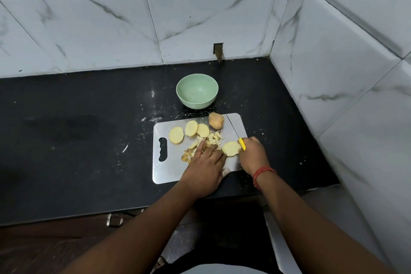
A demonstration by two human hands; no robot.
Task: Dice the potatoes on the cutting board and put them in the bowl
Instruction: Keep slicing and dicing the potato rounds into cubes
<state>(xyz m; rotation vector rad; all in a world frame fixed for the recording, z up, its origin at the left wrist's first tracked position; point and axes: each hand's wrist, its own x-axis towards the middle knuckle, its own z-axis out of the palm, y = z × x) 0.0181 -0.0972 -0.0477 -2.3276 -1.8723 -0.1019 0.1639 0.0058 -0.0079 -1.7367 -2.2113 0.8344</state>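
Potato slices [189,131] and a whole potato [216,120] are blocking the cutting board [169,169]'s far edge; its near-left corner is lying open.

Beyond the hands, a pale green bowl [197,91]; black counter [77,129]; white grey-veined tiles [100,18]; yellow knife handle [242,143] in the right hand [253,154].

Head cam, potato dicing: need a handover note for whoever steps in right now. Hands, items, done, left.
Left hand: flat on the diced pieces, holding nothing.
Right hand: closed on the knife, blade pointing away over the cutting board.
On the board: three slices at the far left, one slice between the hands, an unpeeled potato piece at the far edge.
Green bowl: beyond the board, empty.
Done: some slicing, a small diced pile.
Left: dice the slices and the potato piece, move everything to the bowl.
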